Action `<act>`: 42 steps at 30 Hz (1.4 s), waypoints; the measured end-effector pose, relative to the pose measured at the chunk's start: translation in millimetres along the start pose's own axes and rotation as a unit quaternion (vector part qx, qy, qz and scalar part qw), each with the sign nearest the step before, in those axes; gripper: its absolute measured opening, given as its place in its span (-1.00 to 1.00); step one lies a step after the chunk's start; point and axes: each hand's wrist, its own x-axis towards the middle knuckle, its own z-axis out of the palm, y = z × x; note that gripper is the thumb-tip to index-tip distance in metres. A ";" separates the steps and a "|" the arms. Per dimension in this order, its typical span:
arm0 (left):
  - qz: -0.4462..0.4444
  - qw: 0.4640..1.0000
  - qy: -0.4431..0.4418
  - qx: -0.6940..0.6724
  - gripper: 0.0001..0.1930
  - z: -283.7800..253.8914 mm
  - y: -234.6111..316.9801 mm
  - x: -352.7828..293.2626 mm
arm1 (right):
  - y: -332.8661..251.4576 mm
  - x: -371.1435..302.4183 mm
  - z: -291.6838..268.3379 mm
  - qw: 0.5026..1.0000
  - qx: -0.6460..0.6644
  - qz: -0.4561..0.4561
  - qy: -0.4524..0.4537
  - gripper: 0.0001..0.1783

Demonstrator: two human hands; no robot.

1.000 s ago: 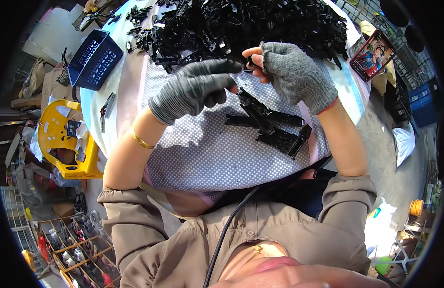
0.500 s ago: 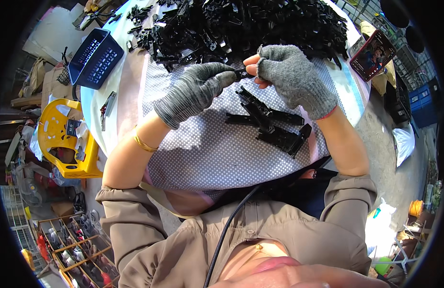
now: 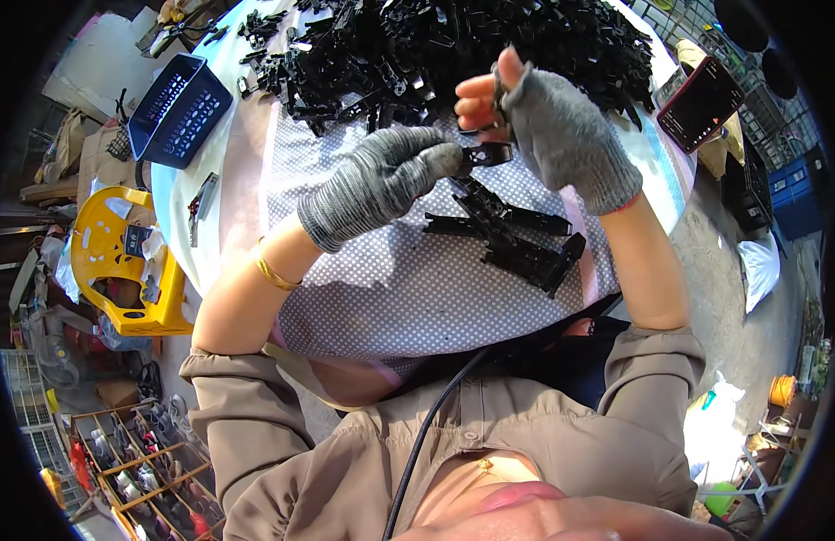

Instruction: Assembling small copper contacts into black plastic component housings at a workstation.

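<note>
My left hand [image 3: 381, 180], in a striped grey glove, pinches a black plastic part [image 3: 488, 156] between thumb and fingers. The part sticks out to the right over the table. Just beyond its end my right hand [image 3: 557, 126] is raised, in a plain grey glove with bare fingertips. Its thumb points up and its fingers are spread, apart from the part. Below both hands several longer black plastic pieces [image 3: 535, 261] lie crossed on the dotted cloth. A big heap of small black plastic parts [image 3: 472, 54] covers the far side of the table.
A dark blue perforated basket [image 3: 181, 113] stands at the table's left edge, with a small cutter-like tool [image 3: 201, 209] nearer me. A phone [image 3: 701, 104] is propped at the right edge. A yellow plastic chair [image 3: 147, 311] stands left of the table. The dotted cloth [image 3: 363, 307] covers the tabletop.
My right hand has let go of the part, moved slightly right and opened its fingers. The left hand has shifted a little right and nearer with the part, which now shows more fully.
</note>
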 end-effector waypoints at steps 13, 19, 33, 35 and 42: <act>0.146 0.956 0.008 0.253 -0.75 26.7 0.4 5.8 | 5.1 -0.5 5.4 0.985 -0.077 -0.146 -0.049 -0.23; 0.095 0.872 0.191 0.441 -0.68 -34.2 -21.4 9.7 | 12.2 9.0 -22.3 0.879 -0.456 -0.121 0.069 -0.74; -0.011 0.917 0.153 0.369 -0.71 -38.7 -30.6 12.5 | 29.4 9.3 4.8 0.729 -0.638 -0.244 0.048 -0.76; 0.006 0.947 0.152 0.283 -0.73 -31.2 -18.5 11.3 | 26.4 11.2 3.9 0.748 -0.626 -0.219 0.033 -0.76; -0.074 0.995 0.067 -0.016 -0.68 -8.7 -1.0 4.5 | 15.9 10.5 -4.0 0.998 0.041 0.014 0.045 -0.78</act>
